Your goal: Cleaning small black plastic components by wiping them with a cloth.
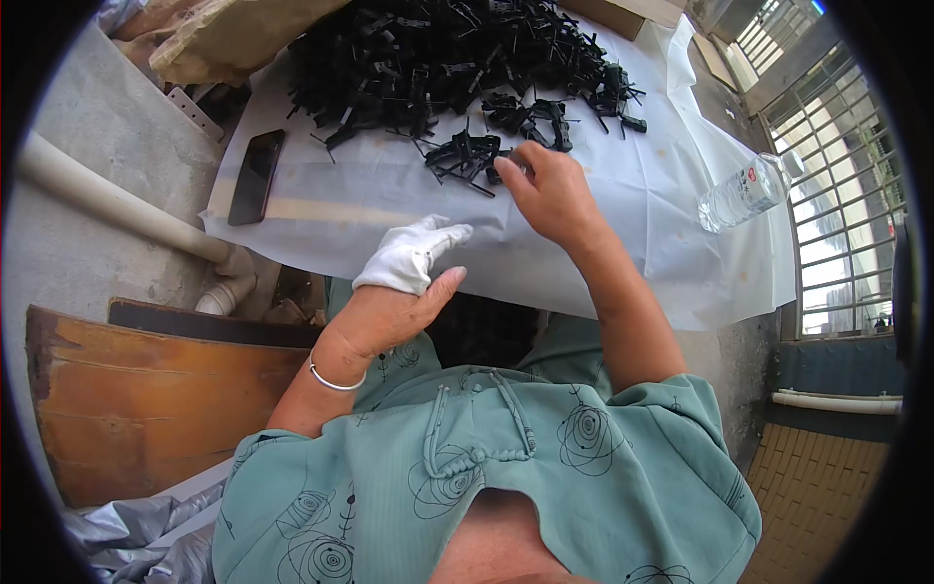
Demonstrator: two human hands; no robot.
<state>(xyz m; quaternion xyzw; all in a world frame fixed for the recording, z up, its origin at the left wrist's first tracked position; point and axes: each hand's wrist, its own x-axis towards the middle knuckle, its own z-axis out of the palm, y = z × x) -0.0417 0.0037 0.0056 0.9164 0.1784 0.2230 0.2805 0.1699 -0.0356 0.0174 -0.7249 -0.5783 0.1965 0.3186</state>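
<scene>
My left hand (411,255) wears a white glove that leaves the thumb bare. It hovers over the near edge of the sheet-covered table, fingers stretched out and holding nothing. My bare right hand (550,190) is farther forward, its thumb and fingers pinched at a small black plastic part (494,173); the grip is partly hidden behind the hand. Touching that spot is a small cluster of black plastic parts (462,156) with thin pins sticking out. Behind it spreads a big heap of the same parts (438,63), a few lying loose at its front.
White plastic sheeting (623,234) covers the table. A dark phone (257,177) lies at the left, and a clear water bottle (744,195) rests at the right. Cardboard (229,39) stands at the far left, a box (623,14) at the back. A pipe (126,195) runs along the left.
</scene>
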